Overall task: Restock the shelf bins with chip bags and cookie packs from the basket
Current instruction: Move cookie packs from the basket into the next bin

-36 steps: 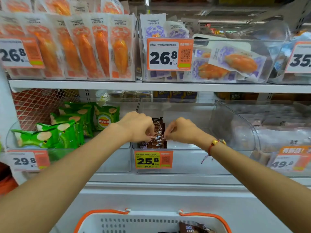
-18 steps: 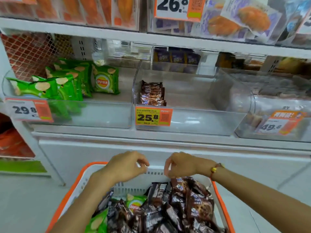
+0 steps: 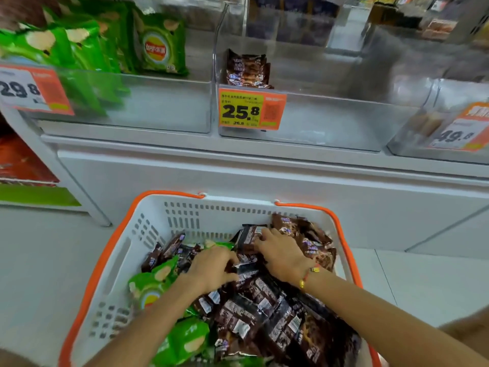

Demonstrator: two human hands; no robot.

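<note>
A white basket with an orange rim (image 3: 182, 215) stands on the floor below the shelf, filled with brown cookie packs (image 3: 254, 316) and green chip bags (image 3: 182, 340). My left hand (image 3: 211, 268) is down in the pile, fingers curled round a dark cookie pack. My right hand (image 3: 280, 250) lies on the packs beside it, fingers on an upturned brown pack (image 3: 247, 235). On the shelf, the middle clear bin (image 3: 330, 120) holds a small stack of cookie packs (image 3: 247, 70). The left bin (image 3: 164, 107) holds green chip bags (image 3: 158, 46).
Orange price tags hang on the bin fronts: 29.8 (image 3: 31, 88), 25.8 (image 3: 251, 108), 49.8 (image 3: 460, 131). A third clear bin (image 3: 412, 136) sits at the right. A white shelf base (image 3: 264, 178) stands behind the basket. Grey floor lies on both sides.
Both hands left the middle bin, came down over the basket and are now in among the cookie packs. The view has tilted down from the shelf to the basket.
</note>
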